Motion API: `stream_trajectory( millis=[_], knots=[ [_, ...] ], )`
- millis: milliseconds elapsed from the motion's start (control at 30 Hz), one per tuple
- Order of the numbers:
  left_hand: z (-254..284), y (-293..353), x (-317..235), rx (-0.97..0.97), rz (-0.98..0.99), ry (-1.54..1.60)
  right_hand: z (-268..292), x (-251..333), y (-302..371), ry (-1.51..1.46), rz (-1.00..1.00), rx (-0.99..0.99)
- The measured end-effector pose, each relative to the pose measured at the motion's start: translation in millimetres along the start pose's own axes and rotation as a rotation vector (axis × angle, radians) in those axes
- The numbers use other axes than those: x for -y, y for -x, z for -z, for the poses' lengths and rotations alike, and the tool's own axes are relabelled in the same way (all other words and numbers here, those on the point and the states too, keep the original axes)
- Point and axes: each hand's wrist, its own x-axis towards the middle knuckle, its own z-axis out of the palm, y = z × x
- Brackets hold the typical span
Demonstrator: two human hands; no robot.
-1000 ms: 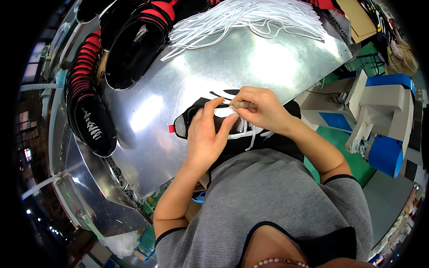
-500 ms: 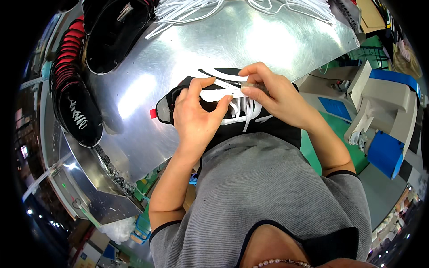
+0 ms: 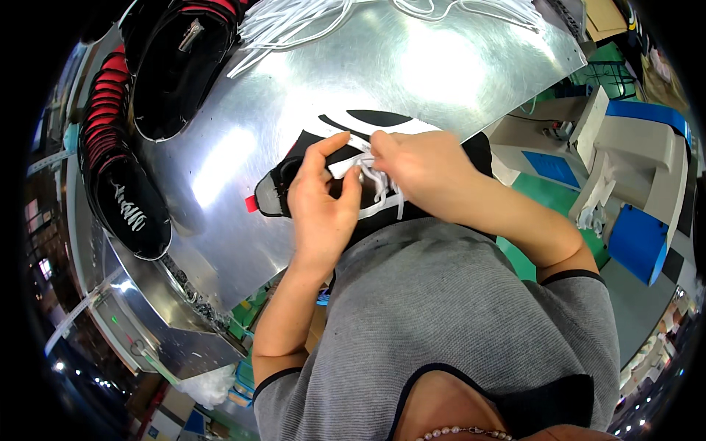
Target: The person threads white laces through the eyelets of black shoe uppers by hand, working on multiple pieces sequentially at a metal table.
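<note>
A black shoe upper with white stripes, a grey heel lining and a red tab lies on the metal table close to my body. My left hand is closed around its collar side, with the thumb and forefinger at the white eyelet edge. My right hand is bent over the middle of the upper, fingertips pinched on a white shoelace that runs loosely across the opening. The exact pinch point is partly hidden by the fingers.
A bundle of white laces lies along the table's far edge. At the left, a row of nested black and red uppers stands beside another black upper. A beige machine with blue panels is at the right, past the metal table.
My right hand has moved left and turned palm down, its fingers now close to my left fingertips at the lace. The view has shifted slightly.
</note>
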Motion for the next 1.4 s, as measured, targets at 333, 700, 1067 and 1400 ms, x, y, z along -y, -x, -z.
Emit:
stream_trajectory(
  millis=[333,700,1067,1400],
  knots=[
    [9.9,-18.9,-4.8,-0.009,0.089,0.245,39.5,-10.0,6.4,-0.214,-0.343,-0.031],
    [35.5,-28.6,-2.2,0.246,0.088,0.472,-6.3,-35.8,-10.4,-0.218,-0.288,-0.449],
    [-0.1,-8.2,-12.1,-0.012,-0.486,-0.455,-4.4,-4.3,30.3,-0.498,-0.547,-0.017],
    [4.9,-22.2,-21.6,0.014,-0.403,-0.682,-15.8,-3.8,77.0,-1.035,-0.238,0.178]
  ],
)
